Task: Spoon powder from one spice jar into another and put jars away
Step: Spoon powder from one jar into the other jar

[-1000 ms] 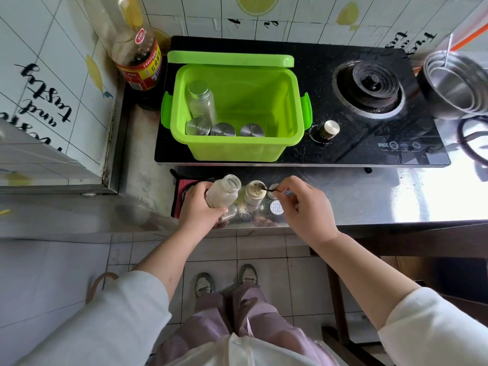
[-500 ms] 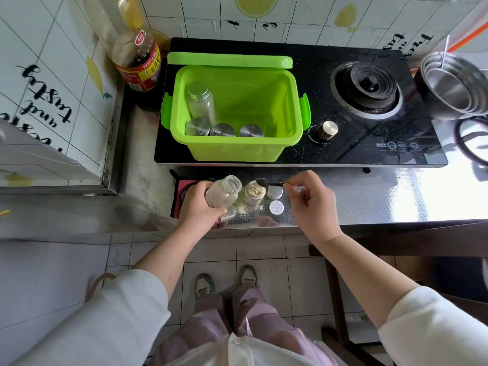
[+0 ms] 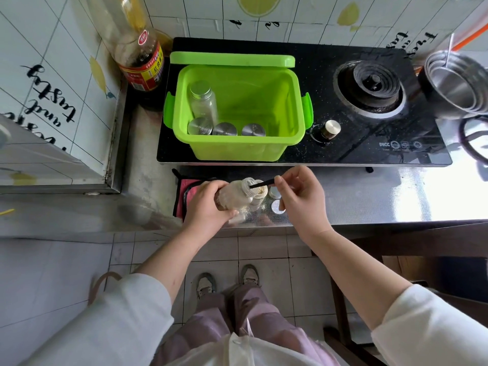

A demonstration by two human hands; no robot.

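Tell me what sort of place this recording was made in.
A home kitchen, most likely: a black glass gas stove sits against a tiled wall, a sauce bottle stands in the corner, and stacked steel bowls sit beside it.

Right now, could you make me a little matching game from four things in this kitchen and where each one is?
Things:
1. spoon
2. tilted jar
3. green bin
4. loose lids

Places:
A. standing on the black stove top
B. gripped by the left hand
C. lying flat on the shiny counter
D. pinched by the right hand, its tip at a jar's mouth

Pairs: 1-D, 2-B, 3-A, 4-C.
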